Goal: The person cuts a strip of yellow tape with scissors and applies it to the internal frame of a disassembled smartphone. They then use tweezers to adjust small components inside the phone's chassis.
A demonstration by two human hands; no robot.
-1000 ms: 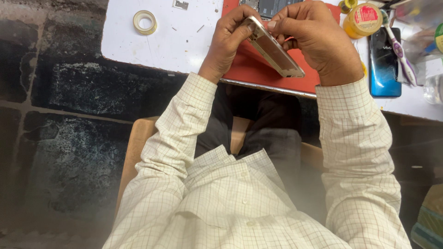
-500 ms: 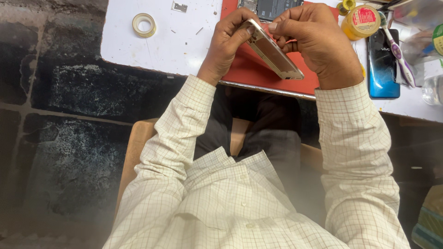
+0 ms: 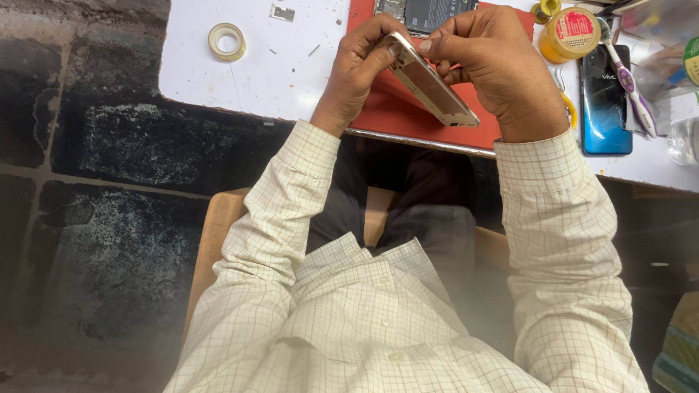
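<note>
A gold-edged phone frame (image 3: 435, 89) is held tilted above a red work mat (image 3: 393, 109) on the white table (image 3: 240, 87). My left hand (image 3: 357, 69) grips its far upper end, thumb on the edge. My right hand (image 3: 495, 62) curls over its right side, fingertips pinching at the top corner of the frame. An opened phone body (image 3: 426, 13) with exposed insides lies on the mat beyond my hands, partly hidden by them.
A roll of tape (image 3: 227, 41) and a small metal piece (image 3: 282, 12) lie on the white table at the left. At the right are a blue phone (image 3: 606, 102), a toothbrush (image 3: 628, 76), a yellow tub with a red lid (image 3: 569, 33) and a clear bottle (image 3: 684, 138). I sit on a wooden stool (image 3: 218, 233).
Both hands have shifted slightly with the phone frame, and my right fingertips have moved up to its top corner. Nothing was let go.
</note>
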